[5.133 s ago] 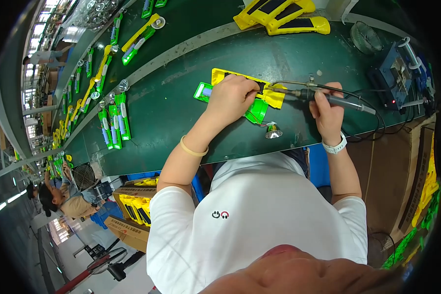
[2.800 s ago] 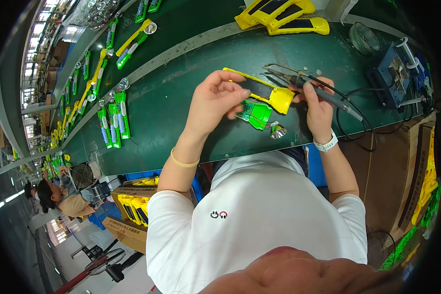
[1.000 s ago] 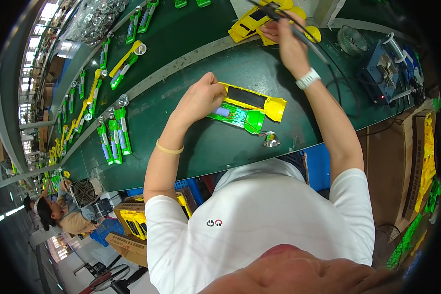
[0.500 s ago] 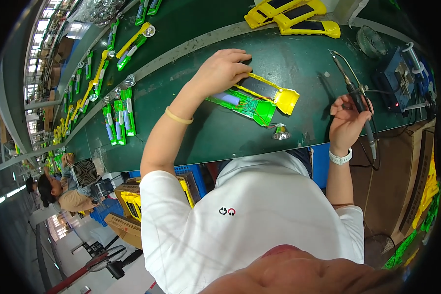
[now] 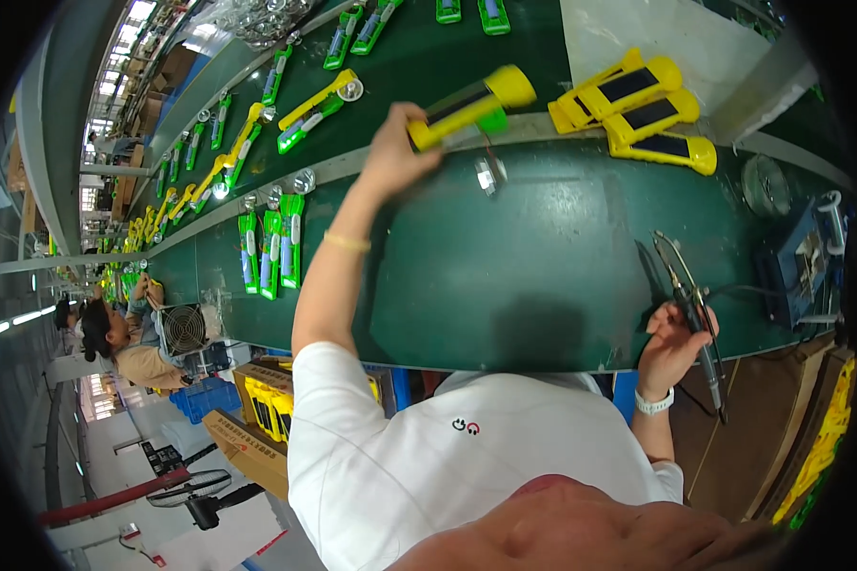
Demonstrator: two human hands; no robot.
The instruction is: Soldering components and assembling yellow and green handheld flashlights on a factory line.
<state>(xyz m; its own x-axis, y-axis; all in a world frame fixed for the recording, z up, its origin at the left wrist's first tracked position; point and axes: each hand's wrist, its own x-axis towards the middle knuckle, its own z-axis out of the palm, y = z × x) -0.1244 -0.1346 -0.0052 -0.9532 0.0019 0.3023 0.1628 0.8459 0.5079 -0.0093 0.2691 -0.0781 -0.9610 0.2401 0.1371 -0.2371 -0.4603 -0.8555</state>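
My left hand is raised over the table's far ledge, closed on one end of a flashlight housing. The housing is yellow with a dark panel, slightly blurred, and some green shows beneath it. A small shiny lamp reflector dangles from it on thin wires. On the right, my right hand holds a soldering iron between thumb and fingers, its tip pointing away from me. Left of my left hand, several open green flashlight halves with battery cells lie on the green table.
Yellow flashlight housings are piled at the far right. A blue soldering station with a solder spool and a round glass-like dish stand right. More flashlight parts lie beyond the ledge. A co-worker sits far left.
My left hand has lifted the yellow and green flashlight parts off the table and carried them away from me to the ledge. The soldering iron remains in my right hand.
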